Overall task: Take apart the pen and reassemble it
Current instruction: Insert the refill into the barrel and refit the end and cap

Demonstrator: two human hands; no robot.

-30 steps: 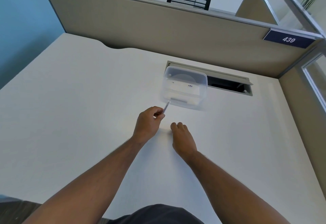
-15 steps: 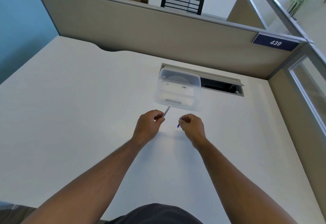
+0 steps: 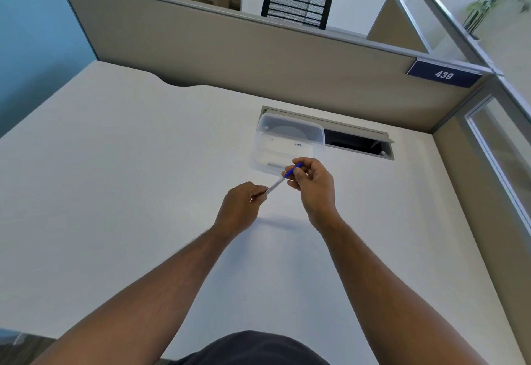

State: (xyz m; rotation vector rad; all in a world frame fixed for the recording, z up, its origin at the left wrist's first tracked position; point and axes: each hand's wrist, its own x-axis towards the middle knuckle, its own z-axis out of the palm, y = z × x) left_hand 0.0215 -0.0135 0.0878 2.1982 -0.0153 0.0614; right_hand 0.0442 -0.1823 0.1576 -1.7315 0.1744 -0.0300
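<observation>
A clear pen barrel (image 3: 275,185) is pinched at its near end by my left hand (image 3: 244,206), raised above the white desk (image 3: 115,192) and slanting up to the right. My right hand (image 3: 314,185) grips a blue cap (image 3: 293,170) at the barrel's far end. Cap and barrel meet in one line; whether the cap is fully seated is hidden by my fingers.
A clear plastic box (image 3: 288,143) stands just behind the hands, in front of an open cable hatch (image 3: 359,140) in the desk. Grey partition panels (image 3: 230,57) close the desk at the back and right. A blue sign (image 3: 444,74) reads 439.
My right hand picked up the blue cap from the desk, rose, and brought it to the far end of the barrel. My left hand kept hold of the barrel.
</observation>
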